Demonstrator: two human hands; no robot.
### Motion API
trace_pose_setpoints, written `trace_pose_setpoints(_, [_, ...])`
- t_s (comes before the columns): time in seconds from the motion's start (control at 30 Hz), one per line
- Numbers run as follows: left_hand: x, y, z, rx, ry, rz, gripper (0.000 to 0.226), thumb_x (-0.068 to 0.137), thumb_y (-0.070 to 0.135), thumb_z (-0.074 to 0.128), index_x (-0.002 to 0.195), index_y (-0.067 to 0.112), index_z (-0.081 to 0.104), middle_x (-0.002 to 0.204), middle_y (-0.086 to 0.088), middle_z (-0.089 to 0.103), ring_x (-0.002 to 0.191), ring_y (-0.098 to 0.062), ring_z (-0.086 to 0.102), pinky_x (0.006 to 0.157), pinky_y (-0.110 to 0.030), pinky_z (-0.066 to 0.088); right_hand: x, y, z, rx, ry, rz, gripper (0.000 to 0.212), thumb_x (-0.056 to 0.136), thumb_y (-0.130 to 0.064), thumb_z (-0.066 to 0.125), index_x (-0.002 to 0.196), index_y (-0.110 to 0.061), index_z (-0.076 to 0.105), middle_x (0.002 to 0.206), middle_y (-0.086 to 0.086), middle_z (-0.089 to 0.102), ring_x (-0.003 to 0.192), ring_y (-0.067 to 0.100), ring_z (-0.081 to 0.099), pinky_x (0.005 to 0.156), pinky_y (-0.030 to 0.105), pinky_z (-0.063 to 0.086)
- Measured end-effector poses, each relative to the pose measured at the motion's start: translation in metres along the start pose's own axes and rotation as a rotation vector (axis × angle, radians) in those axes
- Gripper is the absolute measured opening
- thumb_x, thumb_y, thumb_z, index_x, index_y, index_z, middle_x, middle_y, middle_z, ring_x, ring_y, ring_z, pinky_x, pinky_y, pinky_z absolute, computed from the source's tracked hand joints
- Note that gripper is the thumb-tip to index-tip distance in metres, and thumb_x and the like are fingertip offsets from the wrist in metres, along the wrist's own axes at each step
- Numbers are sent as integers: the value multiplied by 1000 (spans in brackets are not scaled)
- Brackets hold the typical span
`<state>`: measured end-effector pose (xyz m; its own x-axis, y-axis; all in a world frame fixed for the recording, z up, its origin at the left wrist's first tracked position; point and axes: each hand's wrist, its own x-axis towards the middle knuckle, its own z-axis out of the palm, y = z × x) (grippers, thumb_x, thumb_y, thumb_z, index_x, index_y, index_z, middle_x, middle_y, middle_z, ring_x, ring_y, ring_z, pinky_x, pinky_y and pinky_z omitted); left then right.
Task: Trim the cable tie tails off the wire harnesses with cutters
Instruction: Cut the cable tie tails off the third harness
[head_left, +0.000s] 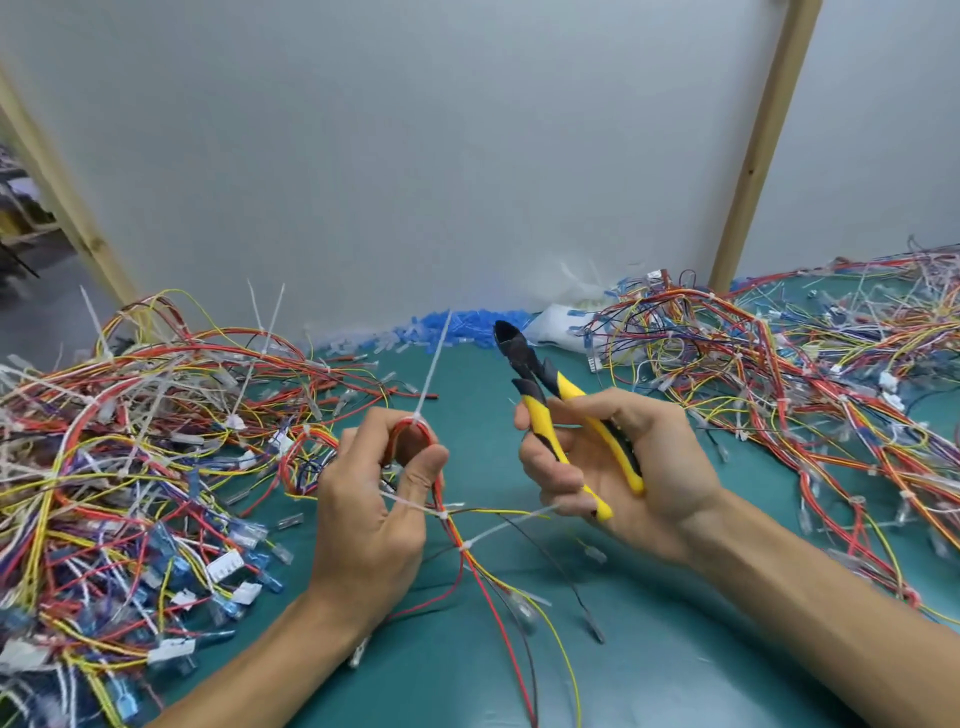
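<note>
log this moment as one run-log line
left hand: grips harness, tie tail up, uncut | right hand: holds cutters, beside tail, not touching | cut: not yet made

The right hand (667, 467), palm up, grips the cutters (536, 387). Left of the cutters, the left hand (363, 512) pinches a harness (415, 430), seemingly thumb to forefinger.

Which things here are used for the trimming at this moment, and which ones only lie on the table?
In use: left hand, gripping the held harness; its long cable tie tail; right hand, holding the cutters.
Lying about: left harness pile; right harness pile; blue plastic pieces; white bag, all on the green table.
</note>
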<state>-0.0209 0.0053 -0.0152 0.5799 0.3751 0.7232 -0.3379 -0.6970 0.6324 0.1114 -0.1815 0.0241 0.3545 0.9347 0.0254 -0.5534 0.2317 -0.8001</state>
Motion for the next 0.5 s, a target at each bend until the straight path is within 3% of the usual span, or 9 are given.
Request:
trace_pose_setpoints(0.1, [0, 1, 0, 11, -5, -1, 17, 102, 43, 60, 91, 32, 56, 77, 8, 58, 75, -34, 56, 69, -56, 45, -2, -2, 2, -55, -61, 3, 32, 98, -23, 40, 111, -4, 63, 79, 14, 52, 63, 19, 42, 52, 28, 37])
trace_pose_setpoints(0.2, [-1, 0, 1, 4, -5, -12, 18, 102, 43, 61, 92, 28, 57, 77, 7, 60, 76, -36, 57, 68, -55, 48, -3, 0, 4, -181, -63, -39, 40, 92, -30, 54, 122, -6, 64, 92, 17, 56, 75, 25, 52, 64, 34, 43])
trace_pose_setpoints(0.3, [-2, 0, 1, 5, 0, -12, 16, 102, 42, 62, 93, 29, 58, 79, 7, 61, 78, -36, 59, 70, -55, 49, -3, 4, 7, -341, 67, -85, 34, 84, -33, 68, 108, -9, 70, 77, 12, 52, 62, 22, 46, 55, 32, 37])
trace_pose_setpoints(0.4, [-2, 0, 0, 10, 10, -4, 15, 101, 40, 62, 93, 28, 58, 79, 7, 61, 78, -35, 59, 71, -55, 48, -2, 7, 8, -673, 207, -223, 27, 84, -27, 72, 101, -6, 69, 73, 8, 56, 61, 22, 49, 55, 31, 41])
trace_pose_setpoints(0.5, [-1, 1, 0, 11, 19, -6, 16, 101, 39, 62, 93, 25, 58, 79, 7, 62, 77, -35, 59, 69, -54, 50, -5, 12, 9, -1137, 317, -379, 31, 79, -32, 82, 107, -26, 71, 84, -6, 65, 73, 12, 56, 67, 27, 47])
